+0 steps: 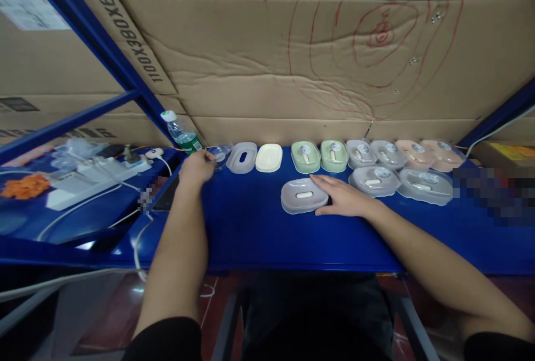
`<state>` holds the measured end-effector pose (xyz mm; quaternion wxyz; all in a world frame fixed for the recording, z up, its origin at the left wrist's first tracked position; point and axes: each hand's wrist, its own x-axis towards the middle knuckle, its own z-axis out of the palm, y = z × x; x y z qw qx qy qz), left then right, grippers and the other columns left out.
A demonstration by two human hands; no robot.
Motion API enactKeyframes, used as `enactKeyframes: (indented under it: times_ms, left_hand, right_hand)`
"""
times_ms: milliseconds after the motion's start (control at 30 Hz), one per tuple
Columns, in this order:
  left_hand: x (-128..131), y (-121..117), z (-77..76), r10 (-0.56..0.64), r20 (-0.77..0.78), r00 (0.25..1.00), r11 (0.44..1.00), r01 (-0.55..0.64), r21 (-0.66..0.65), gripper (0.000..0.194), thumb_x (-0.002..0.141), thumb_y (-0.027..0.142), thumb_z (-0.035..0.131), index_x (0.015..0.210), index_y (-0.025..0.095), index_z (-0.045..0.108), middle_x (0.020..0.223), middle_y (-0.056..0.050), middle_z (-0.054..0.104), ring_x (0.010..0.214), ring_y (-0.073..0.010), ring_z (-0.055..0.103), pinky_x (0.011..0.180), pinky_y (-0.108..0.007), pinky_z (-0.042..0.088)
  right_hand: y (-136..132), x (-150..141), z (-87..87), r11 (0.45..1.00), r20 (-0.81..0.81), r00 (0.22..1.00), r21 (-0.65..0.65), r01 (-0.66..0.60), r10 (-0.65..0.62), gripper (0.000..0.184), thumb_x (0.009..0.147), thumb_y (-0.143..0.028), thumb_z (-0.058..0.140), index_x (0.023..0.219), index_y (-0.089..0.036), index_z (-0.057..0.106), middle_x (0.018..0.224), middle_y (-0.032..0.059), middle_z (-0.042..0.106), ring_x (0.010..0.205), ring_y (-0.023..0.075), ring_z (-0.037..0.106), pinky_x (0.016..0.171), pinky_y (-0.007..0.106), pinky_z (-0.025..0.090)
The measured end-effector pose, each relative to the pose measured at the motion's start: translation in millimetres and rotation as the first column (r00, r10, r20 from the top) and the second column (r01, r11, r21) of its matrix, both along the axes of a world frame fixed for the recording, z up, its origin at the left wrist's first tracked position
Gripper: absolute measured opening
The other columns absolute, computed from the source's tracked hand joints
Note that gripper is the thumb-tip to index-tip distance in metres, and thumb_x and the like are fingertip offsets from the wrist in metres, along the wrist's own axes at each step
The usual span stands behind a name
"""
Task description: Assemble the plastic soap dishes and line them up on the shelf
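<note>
Count: left hand [196, 168] 1, right hand [343, 196] 1 | at right hand: grey case [292, 196] 1 | beyond it: green cases [301, 164] 2 | rightward: grey covered cases [371, 183] 4, pink cases [412, 160] 2 | between hands: slotted grey piece [252, 158] 1, cream piece [268, 158] 1 | beyond left hand: bottle [184, 137] 1

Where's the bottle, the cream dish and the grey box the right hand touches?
Bottle [184, 135], head view: middle of its body.
Cream dish [268, 158], head view: middle of its face.
Grey box [304, 186], head view: its top.
</note>
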<state>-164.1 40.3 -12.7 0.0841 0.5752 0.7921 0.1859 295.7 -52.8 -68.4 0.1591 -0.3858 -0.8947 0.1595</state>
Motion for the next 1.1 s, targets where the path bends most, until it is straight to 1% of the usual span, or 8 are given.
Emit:
enactKeyframes:
  times_ms: [167, 267, 400, 467, 567, 800, 967, 1100]
  left_hand:
    - [10.3, -9.5, 10.3, -0.010, 0.072, 0.997, 0.915, -0.020, 0.404, 0.014, 0.090, 0.033, 0.066, 0.098, 0.025, 0.059, 0.117, -0.011, 0.076, 0.112, -0.0320, 0.072, 0.101, -0.044, 0.054]
    - [30.6, -13.5, 14.4, -0.264, 0.229, 0.937, 0.761, 0.057, 0.646, 0.025, 0.094, 0.042, 0.068, 0.099, 0.025, 0.051, 0.112, -0.009, 0.077, 0.091, -0.0225, 0.073, 0.087, -0.036, 0.058]
    - [75.3, -25.9, 12.2, -0.697, 0.456, 0.554, 0.673, 0.286, 0.682, 0.043, 0.097, 0.062, 0.067, 0.103, 0.026, 0.044, 0.090, -0.002, 0.077, 0.047, -0.0101, 0.053, 0.048, -0.024, 0.045]
    - [99.8, -36.9, 8.1, -0.755, 0.545, 0.365, 0.656, 0.441, 0.612, 0.045, 0.100, 0.066, 0.063, 0.105, 0.026, 0.043, 0.079, 0.001, 0.076, 0.037, -0.0075, 0.041, 0.039, -0.022, 0.033]
    - [129.8, -53.6, 0.4, -0.729, 0.641, 0.241, 0.634, 0.591, 0.498, 0.042, 0.105, 0.065, 0.057, 0.107, 0.024, 0.046, 0.069, 0.002, 0.073, 0.037, -0.0078, 0.043, 0.037, -0.020, 0.031]
    - [153.6, -66.4, -13.3, -0.626, 0.746, 0.226, 0.634, 0.704, 0.318, 0.038, 0.110, 0.058, 0.050, 0.118, 0.020, 0.052, 0.065, 0.003, 0.068, 0.037, -0.0089, 0.048, 0.037, -0.021, 0.033]
    - [159.8, -66.3, -19.9, -0.575, 0.783, 0.237, 0.651, 0.713, 0.262, 0.048, 0.110, 0.059, 0.048, 0.133, 0.018, 0.053, 0.066, 0.003, 0.065, 0.036, -0.0089, 0.047, 0.037, -0.022, 0.034]
    - [160.5, -67.1, -19.7, -0.618, 0.718, 0.321, 0.654, 0.717, 0.242, 0.060, 0.110, 0.061, 0.046, 0.150, 0.017, 0.050, 0.067, 0.002, 0.065, 0.039, -0.0118, 0.051, 0.042, -0.025, 0.039]
  right_hand:
    - [-0.6, 1.1, 0.5, 1.000, 0.012, 1.000, 0.001, 0.000, 0.000, 0.118, 0.086, -0.069, 0.082, 0.177, -0.023, 0.023, 0.175, 0.0212, 0.039, 0.158, 0.0454, 0.045, 0.127, 0.067, 0.042]
    - [-0.1, 0.5, 0.3, 1.000, 0.023, 1.000, 0.006, -0.005, 0.005, 0.117, 0.086, -0.070, 0.081, 0.176, -0.022, 0.023, 0.175, 0.0218, 0.040, 0.158, 0.0456, 0.044, 0.128, 0.066, 0.042]
    - [1.2, -0.8, -2.0, 1.000, 0.027, 1.000, 0.027, 0.001, -0.002, 0.123, 0.086, -0.072, 0.080, 0.178, -0.022, 0.016, 0.175, 0.0230, 0.040, 0.157, 0.0481, 0.046, 0.126, 0.069, 0.043]
    - [1.3, -0.9, -3.3, 0.999, 0.008, 1.000, 0.034, 0.015, -0.015, 0.130, 0.085, -0.071, 0.082, 0.178, -0.023, 0.006, 0.175, 0.0235, 0.040, 0.155, 0.0493, 0.047, 0.123, 0.071, 0.045]
    - [0.3, -0.5, -3.9, 0.999, -0.021, 0.999, 0.026, 0.032, -0.031, 0.141, 0.083, -0.069, 0.085, 0.177, -0.024, -0.010, 0.173, 0.0239, 0.043, 0.153, 0.0490, 0.050, 0.121, 0.068, 0.049]
    - [-4.0, -4.0, 1.9, 0.995, -0.126, 0.987, -0.015, 0.101, -0.102, 0.154, 0.080, -0.066, 0.088, 0.172, -0.018, -0.026, 0.168, 0.0287, 0.047, 0.153, 0.0494, 0.050, 0.122, 0.067, 0.048]
    - [-5.8, -6.2, 8.2, 0.991, -0.239, 0.964, 0.039, 0.127, -0.114, 0.130, 0.087, -0.057, 0.085, 0.178, -0.027, -0.003, 0.168, 0.0208, 0.051, 0.156, 0.0443, 0.048, 0.125, 0.067, 0.045]
    - [-7.5, -5.0, 12.5, 0.983, -0.216, 0.963, 0.055, 0.174, -0.159, 0.123, 0.080, -0.058, 0.090, 0.177, -0.028, 0.020, 0.165, 0.0183, 0.055, 0.151, 0.0454, 0.054, 0.121, 0.069, 0.049]
